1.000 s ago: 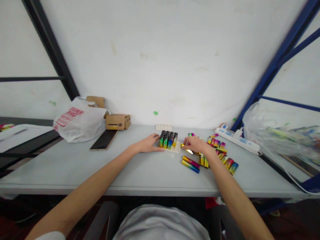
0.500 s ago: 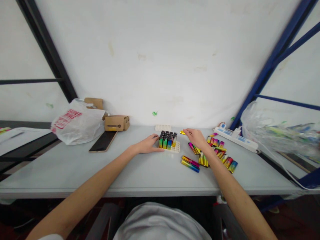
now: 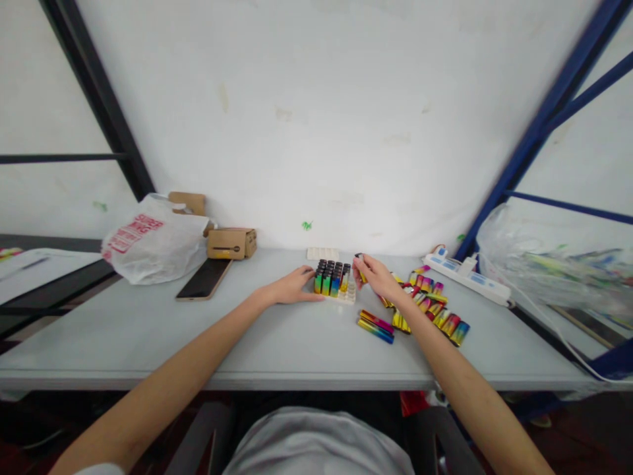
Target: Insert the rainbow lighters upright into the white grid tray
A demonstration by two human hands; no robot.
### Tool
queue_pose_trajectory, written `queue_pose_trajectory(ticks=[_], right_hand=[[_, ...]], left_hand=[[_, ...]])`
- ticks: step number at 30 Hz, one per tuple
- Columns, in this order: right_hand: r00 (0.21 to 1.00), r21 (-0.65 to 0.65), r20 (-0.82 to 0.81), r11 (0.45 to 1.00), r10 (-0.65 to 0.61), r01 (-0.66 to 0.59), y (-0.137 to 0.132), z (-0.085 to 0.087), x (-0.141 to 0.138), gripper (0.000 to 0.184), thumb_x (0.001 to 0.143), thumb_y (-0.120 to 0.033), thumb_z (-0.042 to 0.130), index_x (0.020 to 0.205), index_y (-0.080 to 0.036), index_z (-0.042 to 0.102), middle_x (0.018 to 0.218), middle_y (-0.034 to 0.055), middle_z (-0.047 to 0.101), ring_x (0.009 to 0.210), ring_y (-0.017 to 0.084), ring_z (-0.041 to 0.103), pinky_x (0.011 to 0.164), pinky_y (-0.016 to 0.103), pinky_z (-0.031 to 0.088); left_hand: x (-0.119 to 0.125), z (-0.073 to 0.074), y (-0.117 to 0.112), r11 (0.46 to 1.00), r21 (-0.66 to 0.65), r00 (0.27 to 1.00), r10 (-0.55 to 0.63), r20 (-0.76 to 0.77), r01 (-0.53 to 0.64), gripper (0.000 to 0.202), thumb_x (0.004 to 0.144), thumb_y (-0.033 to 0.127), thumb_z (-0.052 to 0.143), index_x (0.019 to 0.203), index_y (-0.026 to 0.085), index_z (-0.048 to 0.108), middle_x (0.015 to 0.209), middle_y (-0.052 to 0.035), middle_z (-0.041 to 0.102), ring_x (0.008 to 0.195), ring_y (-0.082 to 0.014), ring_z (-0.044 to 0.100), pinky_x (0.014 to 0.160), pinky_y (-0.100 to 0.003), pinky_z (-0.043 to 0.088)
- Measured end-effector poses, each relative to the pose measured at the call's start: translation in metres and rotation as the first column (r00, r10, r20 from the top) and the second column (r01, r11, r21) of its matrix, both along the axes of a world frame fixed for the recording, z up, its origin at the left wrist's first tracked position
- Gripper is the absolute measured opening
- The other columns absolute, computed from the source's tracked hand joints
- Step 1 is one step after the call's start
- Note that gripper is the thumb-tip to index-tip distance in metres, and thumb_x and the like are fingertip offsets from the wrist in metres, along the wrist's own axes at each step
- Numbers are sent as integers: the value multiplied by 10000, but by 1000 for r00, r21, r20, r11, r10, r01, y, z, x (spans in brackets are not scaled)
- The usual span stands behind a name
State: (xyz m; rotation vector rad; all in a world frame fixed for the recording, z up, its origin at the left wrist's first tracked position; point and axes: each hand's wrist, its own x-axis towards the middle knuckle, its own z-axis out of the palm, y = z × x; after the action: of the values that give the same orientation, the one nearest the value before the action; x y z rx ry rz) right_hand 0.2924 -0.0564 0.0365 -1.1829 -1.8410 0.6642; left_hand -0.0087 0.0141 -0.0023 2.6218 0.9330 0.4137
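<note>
Several shiny, gradient-coloured tubes (image 3: 326, 284) with dark tops stand upright in rows in a white tray (image 3: 347, 297) with holes. My left hand (image 3: 293, 285) grips the tray's left side, thumb along the front and fingers around the back left. Just right of the tray, my right hand (image 3: 376, 274) pinches one dark-topped tube (image 3: 360, 258) upright above the table; the fingers cover most of it. Two shiny tubes (image 3: 376, 325) lie side by side in front of that hand. A pile of tubes (image 3: 435, 303) lies beyond the right forearm, which partly hides it.
Behind the tray sits another white tray (image 3: 323, 253). A phone (image 3: 204, 280), a cardboard box (image 3: 227, 243) and a white plastic bag (image 3: 158, 244) lie to the left. A power strip (image 3: 469, 277) and a clear plastic bag (image 3: 554, 251) are at the right.
My right hand has drawn nearer to the tray, and the tube in it has turned from lying flat to upright, dark end up. My left hand has stayed at the tray.
</note>
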Motion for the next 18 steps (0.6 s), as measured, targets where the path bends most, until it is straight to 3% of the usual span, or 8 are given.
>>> queue_pose_trajectory(ticks=[3, 6, 11, 15, 18], right_hand=[[999, -64, -32, 998, -9, 7, -2, -2, -5, 563, 1012, -812, 420, 899, -268, 508, 640, -66, 470, 548, 156, 431, 558, 286, 389], [990, 33, 63, 991, -130, 128, -4, -1, -10, 582, 999, -791, 430, 749, -265, 426, 630, -49, 414, 596, 151, 399, 573, 289, 321], [920, 159, 141, 926, -365, 343, -6, -1, -17, 521, 928, -640, 485, 606, -267, 317, 604, -36, 282, 610, 139, 317, 592, 313, 213], [884, 156, 167, 897, -437, 414, -5, -1, -17, 418, 906, -461, 496, 576, -266, 330, 584, -29, 296, 589, 145, 354, 593, 311, 225], [865, 161, 200, 886, -461, 435, -3, 2, -12, 410, 947, -423, 512, 593, -261, 384, 576, -17, 384, 605, 166, 423, 602, 307, 263]], left_hand=[[-1, -2, 1, 1000, 11, 1000, -7, 12, 7, 954, 910, 864, 668, 1528, 141, 599, 1591, -199, 572, 1485, -381, 554, 1301, -427, 405], [-1, -2, 2, 1000, 20, 999, -18, 29, 17, 927, 911, 860, 671, 1515, 160, 613, 1573, -181, 590, 1470, -376, 564, 1294, -426, 412], [0, 0, 0, 1000, -12, 1000, 1, 19, 0, 933, 901, 842, 691, 1511, 142, 607, 1577, -196, 581, 1476, -395, 566, 1297, -448, 409], [0, 1, -1, 1000, -8, 1000, -4, 10, 4, 932, 911, 848, 672, 1512, 139, 601, 1593, -203, 565, 1484, -398, 554, 1303, -450, 398], [0, 0, 0, 1000, -2, 1000, -13, 12, 13, 935, 915, 858, 661, 1507, 136, 604, 1590, -212, 565, 1477, -401, 551, 1302, -459, 398]])
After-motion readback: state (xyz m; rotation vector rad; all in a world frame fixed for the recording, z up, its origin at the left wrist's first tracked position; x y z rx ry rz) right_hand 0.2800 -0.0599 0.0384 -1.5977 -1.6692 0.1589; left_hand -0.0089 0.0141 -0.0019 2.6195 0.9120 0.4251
